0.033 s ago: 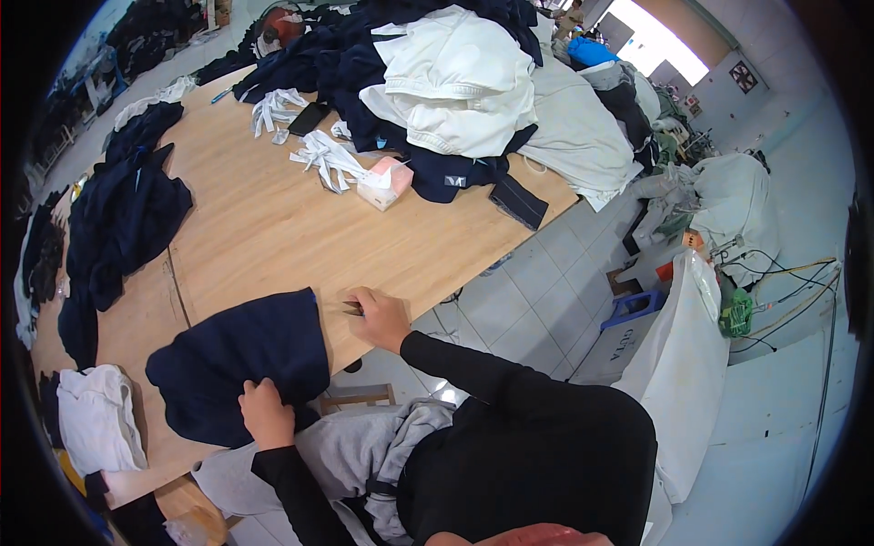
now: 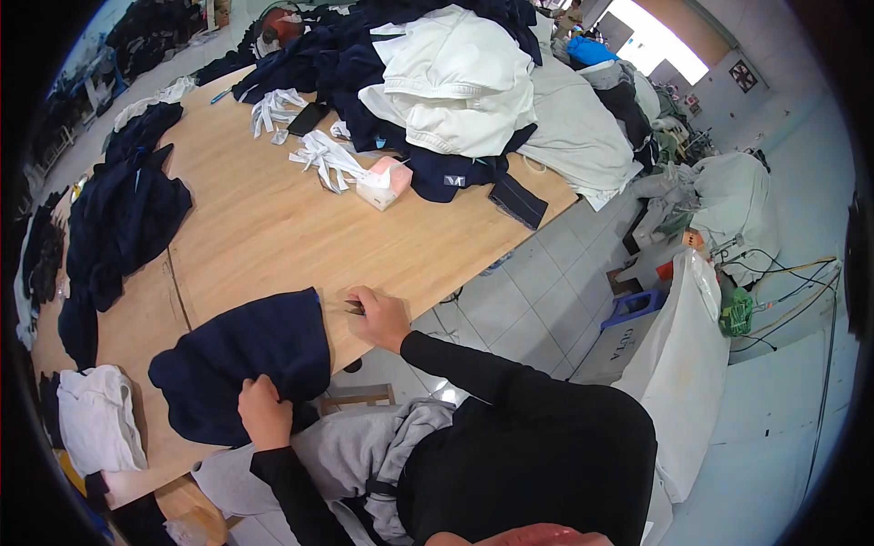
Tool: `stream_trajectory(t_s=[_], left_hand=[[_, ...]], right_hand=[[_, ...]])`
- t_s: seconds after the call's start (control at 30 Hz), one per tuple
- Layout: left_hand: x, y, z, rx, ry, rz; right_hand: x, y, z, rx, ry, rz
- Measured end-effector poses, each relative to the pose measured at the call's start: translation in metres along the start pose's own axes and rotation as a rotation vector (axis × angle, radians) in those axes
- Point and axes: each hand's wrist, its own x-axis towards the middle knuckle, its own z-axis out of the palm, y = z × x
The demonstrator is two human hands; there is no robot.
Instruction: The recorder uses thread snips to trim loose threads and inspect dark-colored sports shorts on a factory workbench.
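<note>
The left hand [image 2: 264, 411] is clenched on the near edge of a navy garment [image 2: 246, 355] lying on the near left part of the wooden table [image 2: 273, 227]. The right hand [image 2: 381, 316] rests just right of the garment, fingers closed on a small dark tool [image 2: 353, 308] too small to identify. Far across the table lie a pink box [image 2: 384, 182] and heaped clothes [image 2: 455, 82].

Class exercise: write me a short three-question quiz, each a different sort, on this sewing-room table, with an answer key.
1. True or false: the left hand grips the navy garment.
2. Which lies beside the pink box? A) white fabric strips B) a red cup C) a green bottle
3. Fill in: the right hand rests on the ______ table, with a small dark tool, too small to identify, at its fingers.

Key: 1 true; 2 A; 3 wooden.
</note>
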Motion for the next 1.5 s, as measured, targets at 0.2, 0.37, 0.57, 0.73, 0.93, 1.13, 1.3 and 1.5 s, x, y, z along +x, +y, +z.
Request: stream_trajectory(t_s=[0.2,0.37,0.57,0.73,0.93,1.13,1.3,1.5], left_hand=[[-0.001,0.011,-0.104,-0.989,0.454,0.282],[-0.003,-0.027,-0.089,-1.183,0.564,0.185],[-0.018,-0.035,0.031,-0.906,0.22,0.043],[-0.017,-0.02,0.028,-0.67,0.349,0.034],[-0.004,-0.045,0.039,-0.906,0.453,-0.195],[-0.012,-0.043,0.041,-1.176,0.434,-0.253],[-0.059,-0.019,0.025,-1.56,0.346,-0.165],[-0.069,0.008,0.002,-1.809,0.105,-0.115]], right_hand=[[0.001,0.016,-0.004,0.343,0.178,0.262],[0.005,0.014,-0.002,0.507,0.196,0.472],[0.009,0.017,-0.006,0.415,0.189,0.357],[0.008,0.01,-0.006,0.431,0.159,0.381],[0.008,0.008,-0.009,0.425,0.153,0.364],[0.011,0.012,-0.009,0.419,0.141,0.35],[0.013,0.024,0.002,0.809,0.163,0.592],[0.048,-0.035,-0.043,0.52,-0.017,0.379]])
